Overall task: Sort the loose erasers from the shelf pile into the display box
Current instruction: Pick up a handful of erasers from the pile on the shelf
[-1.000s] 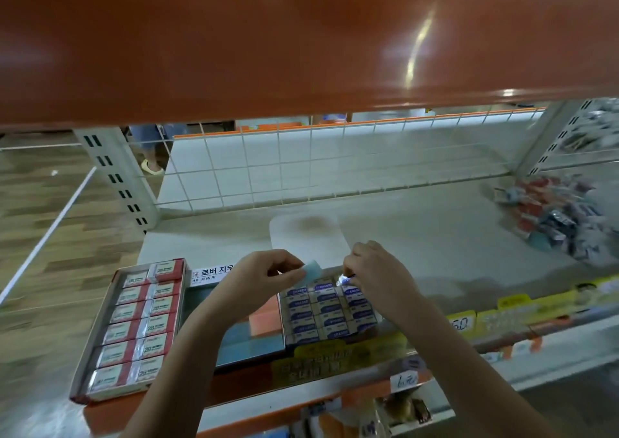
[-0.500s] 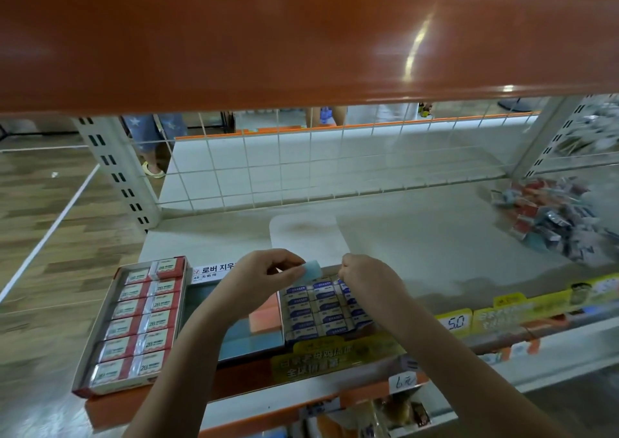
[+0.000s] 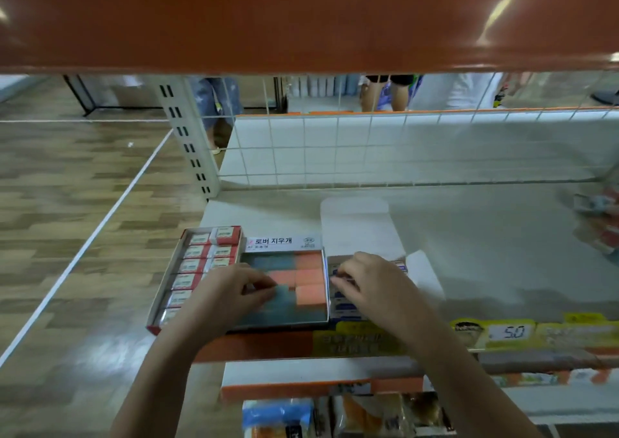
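The left hand [image 3: 234, 290] pinches a blue eraser [image 3: 283, 292] over the middle display box [image 3: 284, 317]. The right hand [image 3: 371, 285] curls on the next box [image 3: 338, 307]; its grip is hidden. The loose pile [image 3: 599, 216] sits far right.

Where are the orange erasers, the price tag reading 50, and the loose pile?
orange erasers [image 3: 310, 282]: head view, top face.
price tag [image 3: 511, 332]: head view, on the number.
loose pile [image 3: 599, 218]: head view, blurred left part.
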Tool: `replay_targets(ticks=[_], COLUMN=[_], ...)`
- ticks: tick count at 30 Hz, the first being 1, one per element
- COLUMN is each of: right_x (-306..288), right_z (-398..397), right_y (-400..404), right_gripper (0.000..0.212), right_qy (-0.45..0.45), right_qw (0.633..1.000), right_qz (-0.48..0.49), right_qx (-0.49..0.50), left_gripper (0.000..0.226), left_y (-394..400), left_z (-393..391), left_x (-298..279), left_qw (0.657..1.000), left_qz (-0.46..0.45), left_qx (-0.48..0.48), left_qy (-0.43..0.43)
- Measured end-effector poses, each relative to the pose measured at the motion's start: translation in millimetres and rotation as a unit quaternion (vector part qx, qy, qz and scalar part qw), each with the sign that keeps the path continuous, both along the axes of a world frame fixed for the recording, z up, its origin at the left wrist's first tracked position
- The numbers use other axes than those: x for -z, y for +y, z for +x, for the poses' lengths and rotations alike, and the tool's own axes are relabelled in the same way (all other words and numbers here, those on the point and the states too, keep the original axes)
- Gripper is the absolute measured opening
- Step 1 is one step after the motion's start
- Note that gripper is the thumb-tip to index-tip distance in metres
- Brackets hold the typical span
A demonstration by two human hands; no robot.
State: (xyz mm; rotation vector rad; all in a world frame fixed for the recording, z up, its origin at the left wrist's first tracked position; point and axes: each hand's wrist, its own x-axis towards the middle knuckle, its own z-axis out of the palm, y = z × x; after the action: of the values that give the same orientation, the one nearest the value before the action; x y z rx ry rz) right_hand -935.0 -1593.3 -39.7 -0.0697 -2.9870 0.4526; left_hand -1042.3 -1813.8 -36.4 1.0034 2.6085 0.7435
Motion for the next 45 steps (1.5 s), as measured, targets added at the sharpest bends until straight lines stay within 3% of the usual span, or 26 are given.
replay_targets(ticks=[6,12,21,31,38,41,45], right_x=[6.7,7.6,6.8,-2.3,-25.5,-34.1,-34.1], right_z=[-2.9,1.1,4.5,7.9,32.4,65.4,128.5], right_y=[-13.3,-17.4,-25.3,-28.0,-6.5,25.7,77.6], right_gripper=[0.029,0.03,0.031,0.039,0.028,0.021,0.021], right_qy=[0.008,-0.01,-0.019,-0.086,-0.022,0.042,0.06], right_qw=[0.999,0.996,0.993,0.986,0.99,0.985,0.972], right_qz=[-0.034,-0.076,-0.085,-0.086,-0.06,-0.02,0.015], right_qx=[0.012,0.036,0.082,0.112,0.125,0.165,0.225], left_gripper=[0.011,0.025,0.032,0.03,0.029,0.029,0.029], left_y=[4.3,11.5,6.5,14.4,71.2,115.8,175.1], left_z=[11.8,21.8,15.3,7.4,18.5,44.3,99.4], left_x=[5.1,10.2,6.4,9.3,-27.7,-42.6,-49.0], left_qw=[0.997,0.987,0.986,0.985,0.977,0.965,0.944], left_qz=[-0.034,-0.049,-0.091,-0.065,0.006,0.033,0.072], left_qx=[-0.001,-0.013,0.061,0.094,0.112,0.15,0.223], left_qy=[0.066,0.153,0.126,0.132,0.182,0.213,0.231])
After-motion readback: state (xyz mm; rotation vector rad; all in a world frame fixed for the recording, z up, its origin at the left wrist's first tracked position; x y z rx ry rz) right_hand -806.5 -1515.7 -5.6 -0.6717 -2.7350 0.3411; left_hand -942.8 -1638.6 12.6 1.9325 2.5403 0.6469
